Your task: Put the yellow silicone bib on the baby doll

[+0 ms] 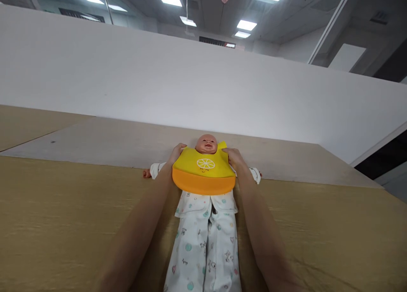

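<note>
A doll lay flat on the table, with a yellow bib on its chest. The left hand and right hand each pinched a top corner of the bib by the neck. The bib looked light, bendy and a bit slippery, so the corners seemed best to hold.

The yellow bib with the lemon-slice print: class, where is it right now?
In the head view, the bib lies centred on the doll's chest, just below its head, between the left hand and right hand, which grip its top corners.
</note>
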The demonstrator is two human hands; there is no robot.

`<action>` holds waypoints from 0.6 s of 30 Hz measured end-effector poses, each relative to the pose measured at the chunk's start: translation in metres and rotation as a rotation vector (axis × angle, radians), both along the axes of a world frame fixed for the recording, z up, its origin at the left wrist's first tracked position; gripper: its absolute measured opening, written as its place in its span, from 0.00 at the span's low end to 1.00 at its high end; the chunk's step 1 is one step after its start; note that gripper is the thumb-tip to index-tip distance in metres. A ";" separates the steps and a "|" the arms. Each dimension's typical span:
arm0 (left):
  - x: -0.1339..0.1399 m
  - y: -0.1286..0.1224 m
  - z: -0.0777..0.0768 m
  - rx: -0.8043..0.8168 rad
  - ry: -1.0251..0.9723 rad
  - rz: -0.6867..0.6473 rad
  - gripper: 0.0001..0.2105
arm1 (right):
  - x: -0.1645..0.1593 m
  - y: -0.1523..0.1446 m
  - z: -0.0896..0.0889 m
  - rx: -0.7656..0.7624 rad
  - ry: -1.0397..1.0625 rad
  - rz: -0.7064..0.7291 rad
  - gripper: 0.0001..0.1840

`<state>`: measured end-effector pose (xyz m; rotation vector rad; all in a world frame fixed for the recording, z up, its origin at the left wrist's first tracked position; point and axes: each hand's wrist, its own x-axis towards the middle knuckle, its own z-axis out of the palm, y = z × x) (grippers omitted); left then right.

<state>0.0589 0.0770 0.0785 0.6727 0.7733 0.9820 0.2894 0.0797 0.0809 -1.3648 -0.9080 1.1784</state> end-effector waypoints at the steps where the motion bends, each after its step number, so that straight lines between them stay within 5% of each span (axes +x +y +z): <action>1: -0.001 0.006 -0.002 0.008 -0.011 -0.015 0.12 | 0.001 0.003 -0.002 -0.014 0.011 -0.001 0.07; 9: -0.007 0.045 -0.013 -0.072 -0.136 -0.170 0.16 | 0.006 0.025 -0.015 -0.077 0.011 0.111 0.11; 18: 0.002 0.067 -0.021 -0.102 -0.110 -0.076 0.30 | -0.005 0.046 -0.024 -0.178 0.210 0.334 0.14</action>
